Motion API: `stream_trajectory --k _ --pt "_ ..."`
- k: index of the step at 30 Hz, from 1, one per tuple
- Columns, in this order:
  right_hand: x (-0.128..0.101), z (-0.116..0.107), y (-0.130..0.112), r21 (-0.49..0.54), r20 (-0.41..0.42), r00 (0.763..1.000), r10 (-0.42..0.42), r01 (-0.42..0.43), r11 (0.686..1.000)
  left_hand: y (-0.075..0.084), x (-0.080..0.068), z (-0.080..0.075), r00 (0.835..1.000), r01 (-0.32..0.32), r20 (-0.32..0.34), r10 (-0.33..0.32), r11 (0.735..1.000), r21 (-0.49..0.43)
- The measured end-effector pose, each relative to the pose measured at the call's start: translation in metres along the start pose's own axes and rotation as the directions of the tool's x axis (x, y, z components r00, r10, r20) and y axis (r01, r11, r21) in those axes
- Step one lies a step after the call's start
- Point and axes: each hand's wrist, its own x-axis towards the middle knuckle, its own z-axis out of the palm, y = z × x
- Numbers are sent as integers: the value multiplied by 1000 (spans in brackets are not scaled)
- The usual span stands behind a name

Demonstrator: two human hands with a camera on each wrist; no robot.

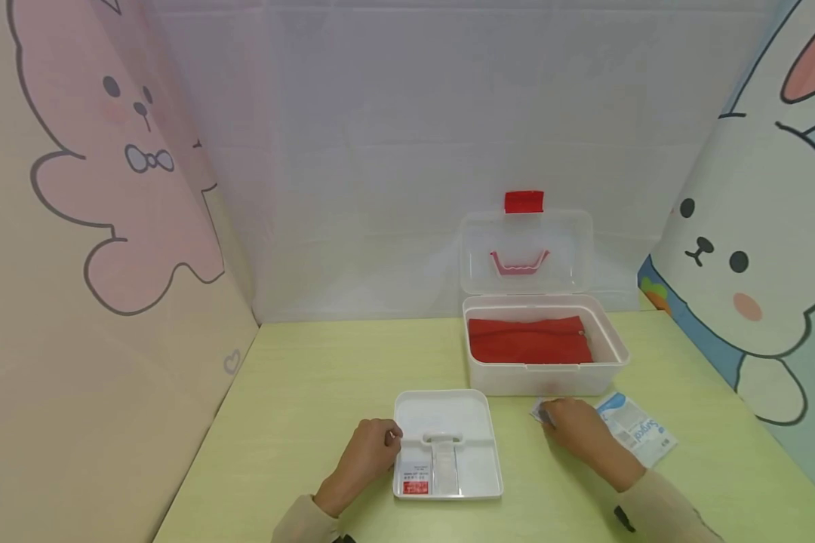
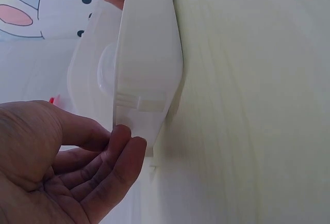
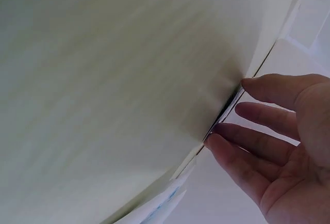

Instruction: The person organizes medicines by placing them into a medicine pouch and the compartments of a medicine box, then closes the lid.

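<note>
A white tray insert (image 1: 475, 422) with a centre handle lies on the green table (image 1: 312, 392); a small red-and-white card (image 1: 415, 478) sits in its near left corner. My left hand (image 1: 373, 446) touches the tray's left rim, and the left wrist view shows its fingers (image 2: 121, 146) loosely against the tray's outer wall (image 2: 147, 53). My right hand (image 1: 572, 427) rests with straight fingers on a thin packet (image 1: 540, 411) just in front of the box. In the right wrist view the fingertips (image 3: 219, 131) meet that packet's edge (image 3: 227, 111).
An open clear storage box (image 1: 543, 377) stands at the back right, its lid (image 1: 526, 249) with a red latch upright and a red cloth (image 1: 528, 339) inside. Blue-and-white packets (image 1: 637, 430) lie right of my right hand. Cartoon-printed panels wall the table in.
</note>
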Motion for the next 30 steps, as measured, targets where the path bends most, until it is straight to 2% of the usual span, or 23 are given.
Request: stream_trajectory --k 10,17,21,24,30 --pt "1 -1 -2 -11 15 1000 17 -17 1000 0 0 0 1000 -8 1 8 1000 -7" --pt "0 1 5 -40 -107 993 -57 53 998 0 0 0 1000 -9 4 9 1000 -15" --pt "2 3 9 -39 -182 981 -72 66 997 -1 0 0 1000 -6 7 6 1000 -13" --pt "3 3 11 -29 -207 976 -73 68 997 -1 1 0 1000 -6 8 6 1000 -14" --pt "6 -5 11 5 -168 985 -44 45 999 0 1 0 1000 -5 8 5 1000 -8"
